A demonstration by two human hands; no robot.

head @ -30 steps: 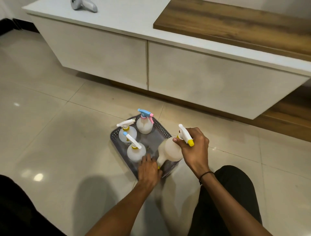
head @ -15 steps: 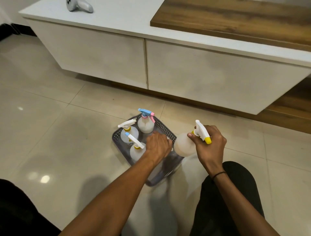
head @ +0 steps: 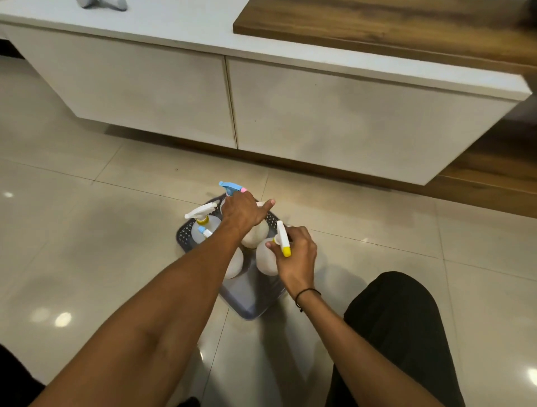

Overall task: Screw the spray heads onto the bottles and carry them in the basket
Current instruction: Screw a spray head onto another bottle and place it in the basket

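Note:
A grey perforated basket [head: 252, 308] stands on the tiled floor and holds several pale spray bottles. My left hand [head: 242, 212] reaches across it and grips the neck of the blue-and-pink-headed bottle [head: 231, 187] at the far side, index finger pointing out; a pale bottle body [head: 257, 236] shows just below the hand. My right hand [head: 296, 255] holds the yellow-nozzled bottle [head: 267, 263] by its white spray head, its body inside the basket's right side. A white-headed bottle [head: 203, 213] stands at the left. My left arm partly hides a blue-tipped bottle [head: 236, 265].
A low white cabinet [head: 290, 101] with a wooden slab [head: 377, 26] on top runs across just beyond the basket. A grey object [head: 101, 3] lies on its top at the far left. My knee in black trousers [head: 392, 319] is right of the basket.
My left hand moved from the basket's near edge over the bottles to the blue-headed bottle. My right hand brought the yellow-nozzled bottle from beside the basket into its right side.

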